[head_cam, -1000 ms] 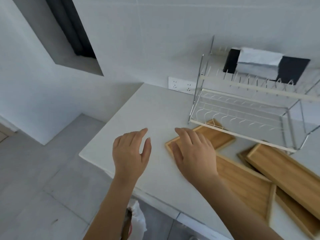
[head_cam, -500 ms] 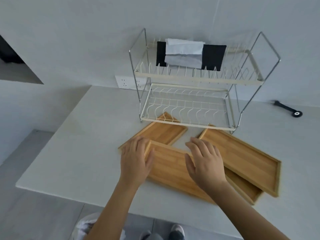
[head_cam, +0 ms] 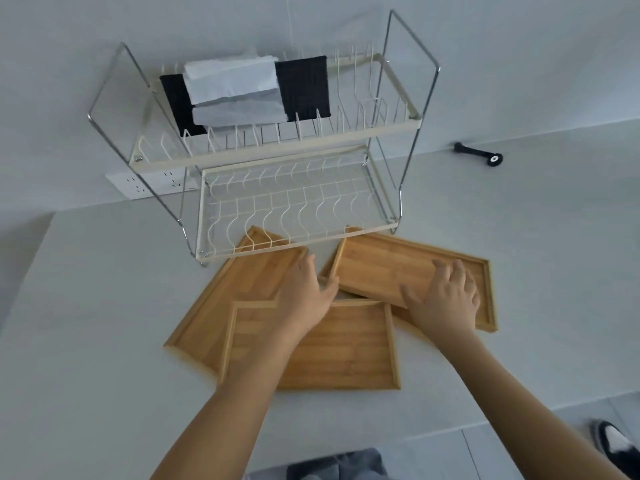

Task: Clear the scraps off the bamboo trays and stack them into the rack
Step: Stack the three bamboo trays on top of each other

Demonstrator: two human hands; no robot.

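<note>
Item: topmost bamboo tray (head_cam: 391, 268), lying across the other trays (head_cam: 339, 348) on the worktop (head_cam: 104, 341) just before the rack (head_cam: 277, 145); my left hand (head_cam: 304, 296) flat at its left end, right hand (head_cam: 446, 299) spread on it, neither clasping; I would grip both short ends and lift level; no scraps or writing visible.

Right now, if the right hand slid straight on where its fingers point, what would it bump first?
Probably the far rim of the bamboo tray the right hand rests on; its fingertips are almost there. Past it lies the white counter.
</note>
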